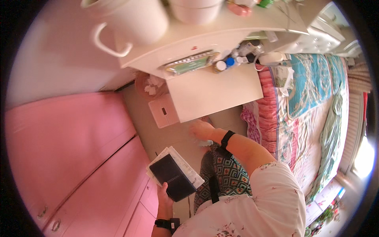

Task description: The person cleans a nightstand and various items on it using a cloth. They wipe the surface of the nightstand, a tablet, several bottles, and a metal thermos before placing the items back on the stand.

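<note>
My left hand [165,197] grips a dark navy folder or booklet cover [173,177], its thumb lying over the near edge. Under that cover, pale papers with scalloped edges [186,167] stick out and bear some writing. My right hand [202,130] is blurred, its fingers bent, just below the near corner of a white bedside cabinet [213,91]. Whether it holds anything is not clear. A small pale blue item [205,143] shows by my knee, too blurred to name.
Bottles [226,63] and a plastic-wrapped pack [192,62] lie on the cabinet top. A pink step stool [164,111] and a waste basket [148,86] stand beside it. Pink wardrobe doors [88,148] rise at left, a bed [308,124] at right, a white jug [130,20] above.
</note>
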A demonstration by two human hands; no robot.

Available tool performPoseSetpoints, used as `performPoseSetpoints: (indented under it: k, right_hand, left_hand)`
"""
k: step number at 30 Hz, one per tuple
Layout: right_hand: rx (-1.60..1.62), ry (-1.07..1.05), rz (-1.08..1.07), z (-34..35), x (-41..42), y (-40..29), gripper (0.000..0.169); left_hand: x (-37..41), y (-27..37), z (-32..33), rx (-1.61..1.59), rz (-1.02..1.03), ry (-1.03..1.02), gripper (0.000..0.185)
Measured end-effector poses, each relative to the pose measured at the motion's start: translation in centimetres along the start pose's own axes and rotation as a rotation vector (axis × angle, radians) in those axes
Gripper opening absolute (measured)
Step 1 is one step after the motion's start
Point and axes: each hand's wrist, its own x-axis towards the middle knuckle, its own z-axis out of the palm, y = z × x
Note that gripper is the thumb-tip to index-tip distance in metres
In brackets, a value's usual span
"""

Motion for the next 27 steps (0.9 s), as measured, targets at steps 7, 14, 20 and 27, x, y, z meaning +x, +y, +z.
performPoseSetpoints:
  k: [7,14,20,27]
  right_hand:
    - [0.022,0.758,0.472,-5.8,4.6,4.0,0.042]
    - [-0.246,0.339,-0.156,4.5,5.0,0.4,0.026]
    - [0.011,0.508,0.064,1.8,-3.2,4.2,0.035]
    - [-0.25,0.826,0.815,-4.0,-16.0,20.8,0.049]
  left_hand:
    - [-0.2,-2.1,2.1,0.087,-0.026,-0.143,0.06]
    - [-0.9,-2.7,6.9,0.272,-0.081,-0.013,0.057]
    - [1.5,-4.8,8.8,0.32,-0.041,-0.13,0.057]
    - [3.9,-8.1,15.3,0.435,-0.126,-0.174,0.055]
